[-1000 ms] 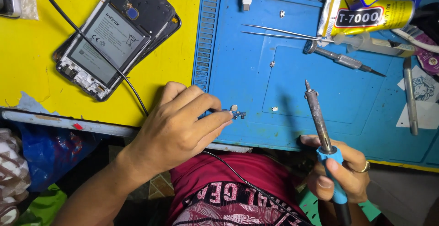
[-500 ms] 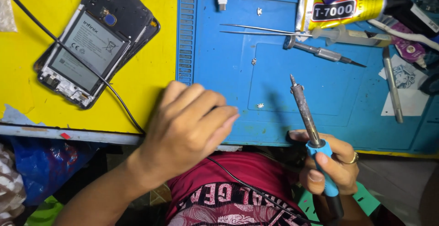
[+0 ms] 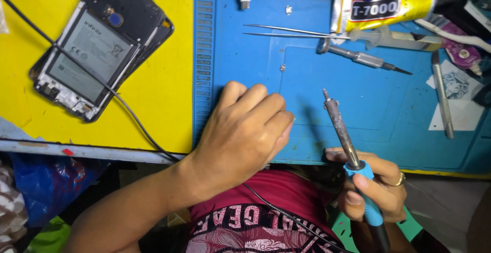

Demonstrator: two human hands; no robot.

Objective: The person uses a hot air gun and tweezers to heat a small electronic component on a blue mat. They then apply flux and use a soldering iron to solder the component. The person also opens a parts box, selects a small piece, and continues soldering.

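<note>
Work in hand looks like soldering of a small part on the blue mat (image 3: 245, 58), in a pause between touches.

Left hand (image 3: 245, 130) rests knuckles-up on the mat's near edge, fingers curled inward. Whether they pinch anything is hidden under the hand, cannot tell.

Right hand (image 3: 371, 189) sits just off the mat's near edge, fingers wrapped tight around the blue grip of the soldering iron (image 3: 342, 130). The iron slants up over the mat, its tip in the air, apart from the left hand and touching nothing.

Next move, as a judgement: the iron tip needs to come across to the left fingertips, and whatever they cover must show first, since the tip sits close to skin.

Also around the mat:
- opened phone (image 3: 99, 48) on the yellow surface left of the mat, black cable (image 3: 128, 112) running across it
- tweezers (image 3: 291, 30), screwdriver (image 3: 363, 58) and glue tube (image 3: 388, 7) at the mat's far side

Versus one second ago: a tiny metal piece showed at the left fingertips then, but now the curled fingers cover that spot. The iron's grip and tilt look the same.
</note>
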